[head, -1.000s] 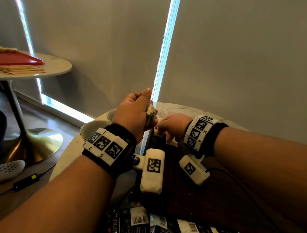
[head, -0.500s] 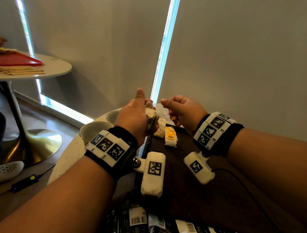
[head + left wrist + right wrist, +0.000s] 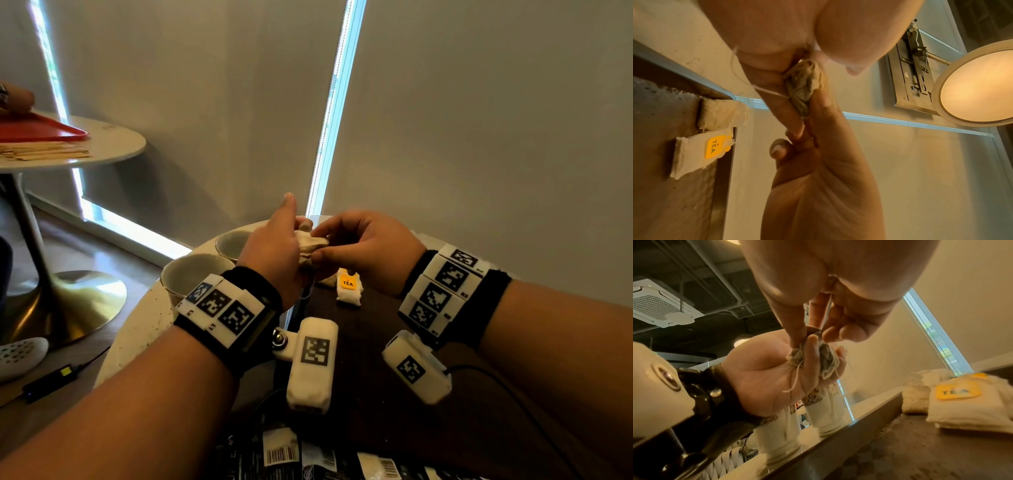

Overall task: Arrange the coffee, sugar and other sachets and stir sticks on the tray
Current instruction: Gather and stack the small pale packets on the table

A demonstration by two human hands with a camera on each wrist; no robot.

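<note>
My left hand [image 3: 291, 236] grips a small bundle of cream tea bags [image 3: 308, 245] above the far left corner of the dark brown tray [image 3: 376, 394]. Loose strings hang from the bundle [image 3: 813, 356]. My right hand [image 3: 320, 241] pinches the bundle's right end between thumb and fingers; the left wrist view shows the tea bags [image 3: 804, 84] squeezed between both hands. On the tray below lie a tea bag with a yellow TEA tag [image 3: 348, 289] and a plain one [image 3: 327, 281] just behind it.
Two white cups [image 3: 191, 274] [image 3: 233, 241] stand on the round table left of the tray. Black barcoded sachets [image 3: 308, 455] lie at the tray's near edge. A second table at far left carries a red tray [image 3: 37, 128] and wooden stir sticks [image 3: 41, 150].
My right hand rose from the tray, leaving the yellow-tagged tea bag there, and came left to pinch the bundle. My left hand stayed about where it was.
</note>
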